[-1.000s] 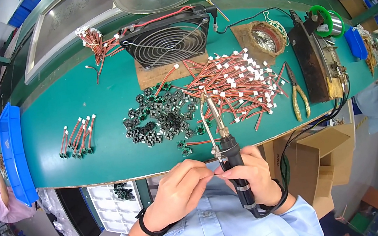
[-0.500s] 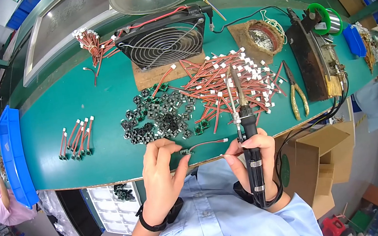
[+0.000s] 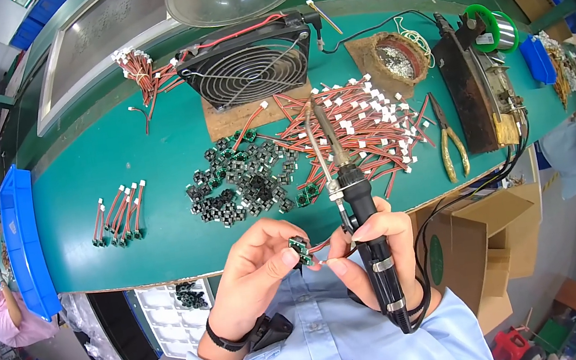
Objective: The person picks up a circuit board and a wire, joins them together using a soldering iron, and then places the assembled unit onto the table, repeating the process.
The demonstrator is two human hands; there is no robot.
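**Small green board pinched in your left hand, iron gripped in your right**

Your left hand (image 3: 260, 272) is closed in a pinch: thumb and forefinger hold a small green circuit board (image 3: 300, 250) at the fingertips, just off the near edge of the green bench (image 3: 147, 170) and above your light blue shirt (image 3: 327, 351). The board sits at the right side of that hand, facing your other hand.

Your right hand (image 3: 378, 248) is wrapped around the black handle of a soldering iron (image 3: 352, 193), fingers closed on it. The iron stands nearly upright in the picture, its metal tip pointing away from you over the pile of red wire leads (image 3: 361, 122) with white connectors. Your right thumb and fingertips also meet the left hand just beside the board, where a thin red lead (image 3: 319, 247) runs from it; whether they pinch that lead, I cannot tell. The two hands are touching or very nearly so.

On the bench just beyond your hands lies a heap of small dark components (image 3: 244, 182). A black cooling fan (image 3: 250, 64) stands farther back, yellow-handled pliers (image 3: 450, 139) lie to the right, and a small bundle of finished leads (image 3: 116, 215) lies well apart to the left.
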